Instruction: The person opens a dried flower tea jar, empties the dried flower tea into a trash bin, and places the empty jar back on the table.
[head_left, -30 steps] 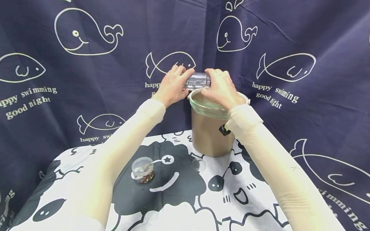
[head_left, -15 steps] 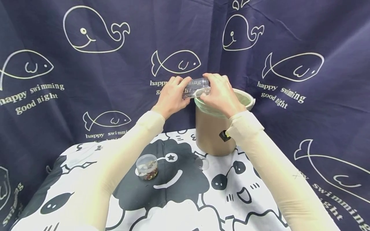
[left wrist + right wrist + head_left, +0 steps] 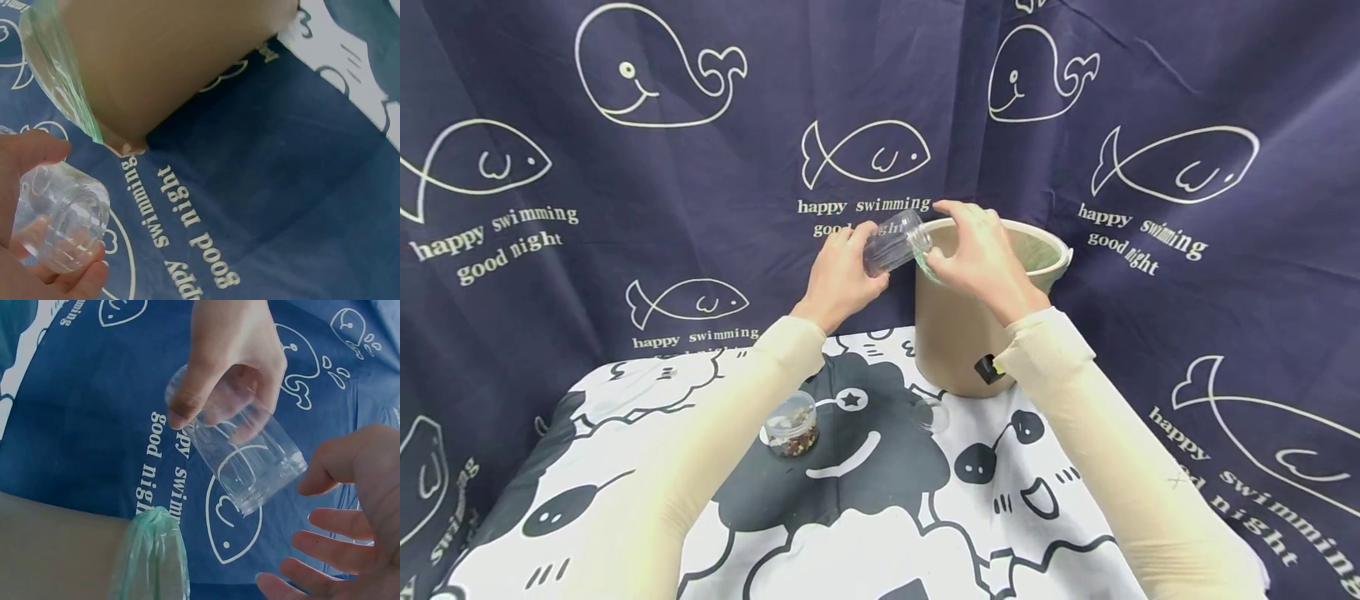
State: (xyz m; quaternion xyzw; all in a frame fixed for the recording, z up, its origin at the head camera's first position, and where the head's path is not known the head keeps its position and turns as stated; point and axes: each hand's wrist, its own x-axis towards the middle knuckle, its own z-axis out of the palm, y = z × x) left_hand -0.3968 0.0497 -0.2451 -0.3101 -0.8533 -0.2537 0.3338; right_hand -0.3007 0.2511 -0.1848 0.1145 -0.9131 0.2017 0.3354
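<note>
Below and left of my left fingers sits a tub [image 3: 792,427] of mixed bits. My left hand [image 3: 841,273] grips the clear jar [image 3: 891,243], tilted, its higher end by my right hand [image 3: 983,260], whose parted fingers hold nothing. Beneath those fingers stands the bin [image 3: 951,337]. I judge this as steadying the jar; moving it calls for a firm left grip.

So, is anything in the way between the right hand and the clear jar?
No, nothing visible stands between the right hand and the clear jar. The jar's one end points toward it; the left hand holds the other.
</note>
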